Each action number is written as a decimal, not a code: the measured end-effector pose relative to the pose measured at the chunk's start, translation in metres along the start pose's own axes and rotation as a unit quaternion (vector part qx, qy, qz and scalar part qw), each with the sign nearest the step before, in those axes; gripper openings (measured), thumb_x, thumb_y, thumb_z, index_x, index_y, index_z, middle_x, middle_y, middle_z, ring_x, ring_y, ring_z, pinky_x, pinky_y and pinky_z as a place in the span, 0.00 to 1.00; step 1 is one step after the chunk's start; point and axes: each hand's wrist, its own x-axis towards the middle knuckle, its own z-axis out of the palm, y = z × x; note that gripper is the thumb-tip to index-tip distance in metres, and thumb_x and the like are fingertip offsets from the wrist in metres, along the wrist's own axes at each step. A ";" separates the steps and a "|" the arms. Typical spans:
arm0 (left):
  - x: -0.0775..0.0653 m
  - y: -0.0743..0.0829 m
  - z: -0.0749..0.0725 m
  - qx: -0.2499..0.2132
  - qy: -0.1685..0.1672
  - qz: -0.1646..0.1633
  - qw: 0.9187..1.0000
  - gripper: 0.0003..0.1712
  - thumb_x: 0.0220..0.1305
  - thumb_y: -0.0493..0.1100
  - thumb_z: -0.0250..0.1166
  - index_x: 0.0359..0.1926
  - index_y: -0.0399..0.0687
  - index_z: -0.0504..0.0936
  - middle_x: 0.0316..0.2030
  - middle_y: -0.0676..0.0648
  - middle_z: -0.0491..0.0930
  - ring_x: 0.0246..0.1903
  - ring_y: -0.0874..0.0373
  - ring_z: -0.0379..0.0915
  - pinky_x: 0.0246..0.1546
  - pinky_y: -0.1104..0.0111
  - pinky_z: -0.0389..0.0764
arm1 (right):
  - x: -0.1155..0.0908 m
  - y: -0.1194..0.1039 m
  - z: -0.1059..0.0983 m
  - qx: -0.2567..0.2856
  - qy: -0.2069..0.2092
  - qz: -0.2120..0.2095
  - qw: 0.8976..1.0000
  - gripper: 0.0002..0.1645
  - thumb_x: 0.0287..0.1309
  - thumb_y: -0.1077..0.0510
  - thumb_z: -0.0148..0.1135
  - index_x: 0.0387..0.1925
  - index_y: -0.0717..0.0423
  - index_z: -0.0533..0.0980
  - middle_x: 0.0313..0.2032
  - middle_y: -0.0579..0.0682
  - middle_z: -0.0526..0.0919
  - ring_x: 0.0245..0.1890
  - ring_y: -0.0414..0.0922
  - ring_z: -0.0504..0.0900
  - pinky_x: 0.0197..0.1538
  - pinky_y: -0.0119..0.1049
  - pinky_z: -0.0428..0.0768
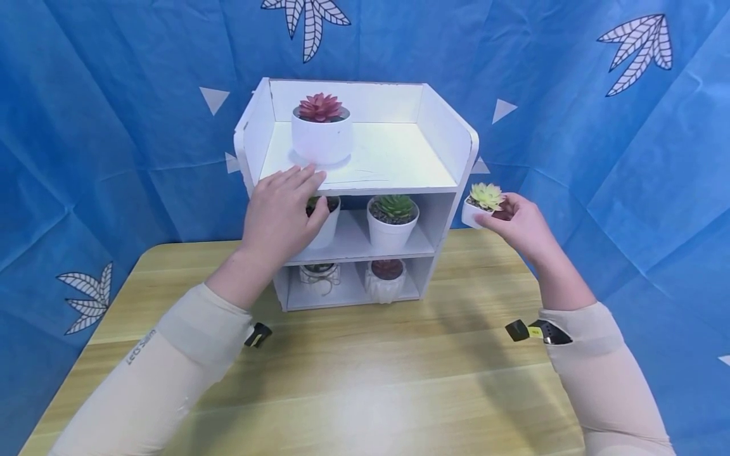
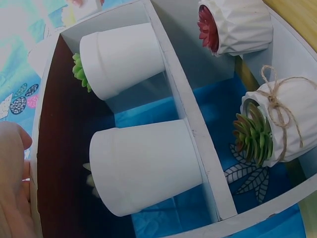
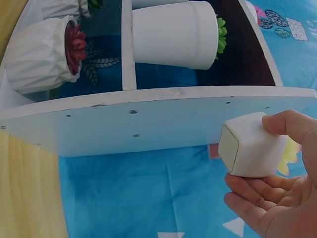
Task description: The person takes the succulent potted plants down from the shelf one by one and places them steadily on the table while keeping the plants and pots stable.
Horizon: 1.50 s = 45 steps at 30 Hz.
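Observation:
In the head view my right hand (image 1: 521, 228) holds a small square white pot with a pale yellow-green succulent (image 1: 485, 197), just right of the white shelf unit (image 1: 441, 142). The right wrist view shows the thumb and fingers gripping the sides of this square pot (image 3: 252, 146), clear of the side panel. My left hand (image 1: 279, 212) lies at the front edge of the top board, fingers extended and thumb hanging below it. Directly behind those fingertips stands a round white pot with a red succulent (image 1: 322, 136) on the top board.
The middle shelf bears two white pots with green succulents, one (image 1: 392, 225) plainly visible, the other (image 1: 326, 231) partly behind my left hand. Below are a twine-tied pot (image 2: 285, 119) and a ridged pot with a red succulent (image 1: 385, 285). A wooden table (image 1: 365, 367) and blue cloth (image 1: 627, 158) surround the unit.

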 end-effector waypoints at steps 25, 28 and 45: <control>0.000 -0.001 0.001 -0.006 0.002 0.000 1.000 0.29 0.72 0.54 0.54 0.70 0.51 0.73 0.70 0.46 0.68 0.72 0.49 0.59 0.72 0.51 0.57 | 0.006 0.030 0.026 -0.002 -0.024 0.013 1.000 0.44 0.61 0.45 0.68 0.67 0.69 0.63 0.55 0.67 0.77 0.57 0.59 0.77 0.56 0.50 0.76; 0.000 -0.002 0.001 -0.008 0.002 0.000 1.000 0.29 0.72 0.55 0.53 0.70 0.51 0.73 0.70 0.47 0.69 0.72 0.49 0.60 0.72 0.51 0.57 | 0.007 0.034 0.030 0.003 -0.028 0.014 0.999 0.45 0.61 0.46 0.68 0.67 0.70 0.62 0.55 0.67 0.77 0.56 0.59 0.77 0.55 0.48 0.77; 0.000 -0.001 0.001 -0.011 0.008 -0.001 1.000 0.29 0.72 0.55 0.52 0.70 0.51 0.73 0.70 0.47 0.69 0.72 0.49 0.60 0.72 0.51 0.57 | 0.017 0.063 0.052 -0.003 -0.047 0.018 0.999 0.40 0.60 0.48 0.69 0.63 0.70 0.67 0.50 0.64 0.78 0.49 0.55 0.78 0.43 0.32 0.79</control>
